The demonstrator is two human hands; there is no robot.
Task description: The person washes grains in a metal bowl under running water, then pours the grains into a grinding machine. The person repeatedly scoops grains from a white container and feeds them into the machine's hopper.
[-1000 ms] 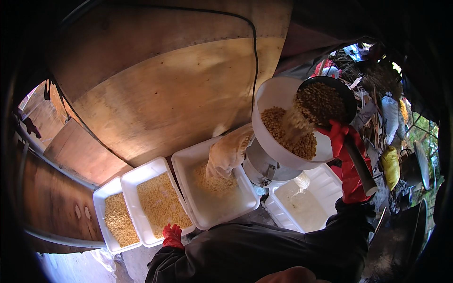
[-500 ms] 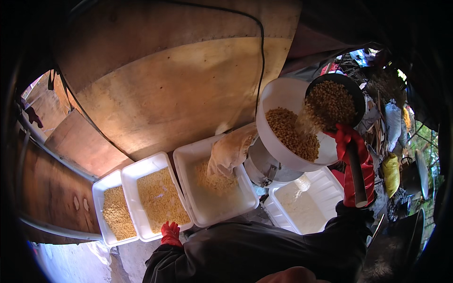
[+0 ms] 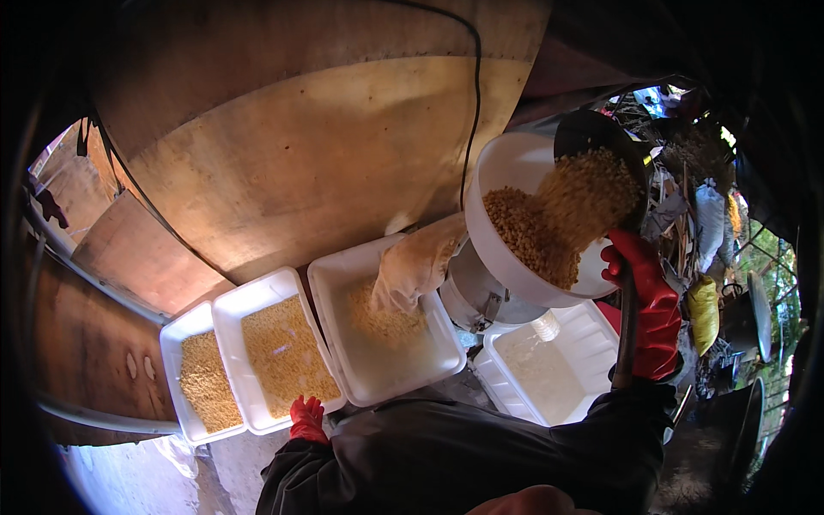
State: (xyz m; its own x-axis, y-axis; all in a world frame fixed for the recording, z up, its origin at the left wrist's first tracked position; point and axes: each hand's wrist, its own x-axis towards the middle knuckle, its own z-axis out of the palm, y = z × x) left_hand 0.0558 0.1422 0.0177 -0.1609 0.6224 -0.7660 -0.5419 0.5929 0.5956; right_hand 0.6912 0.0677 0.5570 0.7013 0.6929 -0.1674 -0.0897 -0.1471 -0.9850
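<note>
In a red rubber glove, my right hand [image 3: 639, 287] is closed round the wooden handle [image 3: 625, 333] of a black, round-bowled scoop [image 3: 592, 129]. The scoop tilts over a large white funnel-like hopper [image 3: 498, 167] at the right. Tan kernels [image 3: 598, 184], blurred by motion, slide from it onto a heap of kernels [image 3: 524, 225] inside. My left hand [image 3: 306, 418], also red-gloved, is beside the near edge of a white tub [image 3: 273, 426], its fingers apart and holding nothing.
Below the hopper stands a metal machine body [image 3: 481, 287]. Its cloth sleeve [image 3: 416, 262] hangs into a white tub [image 3: 403, 397] of pale meal. Another white tub [image 3: 592, 343] holds whitish liquid. A further tub [image 3: 196, 439] of yellowish grains stands far left, by a plywood wall [image 3: 326, 137].
The scoop has tipped further, and more kernels pour into the hopper. My right hand has turned with the handle, now more upright. My left hand has hardly moved.
</note>
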